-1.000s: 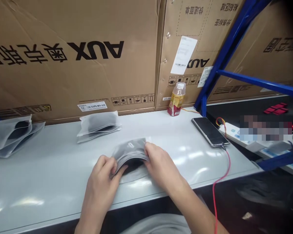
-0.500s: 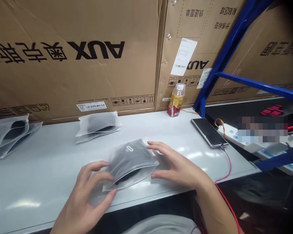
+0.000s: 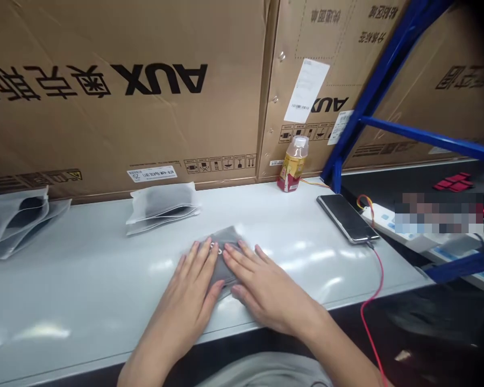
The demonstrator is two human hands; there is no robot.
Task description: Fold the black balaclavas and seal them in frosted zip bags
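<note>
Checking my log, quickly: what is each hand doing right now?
Left hand: open, flat on the frosted grey plastic pouch, not gripping.
Right hand: open, flat on it too, not gripping.

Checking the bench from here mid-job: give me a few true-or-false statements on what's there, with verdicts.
1. The left hand and right hand press flat on the grey pouch. True.
2. The bottle stands upright on the bench. True.
3. The phone is held in the right hand. False: it lies flat on the bench, to the right of the bottle.
4. The red cable runs to the bottle. False: it runs from the end of the phone, over the bench edge.
5. Further pouches lie on the bench, left of the hands. True.
</note>
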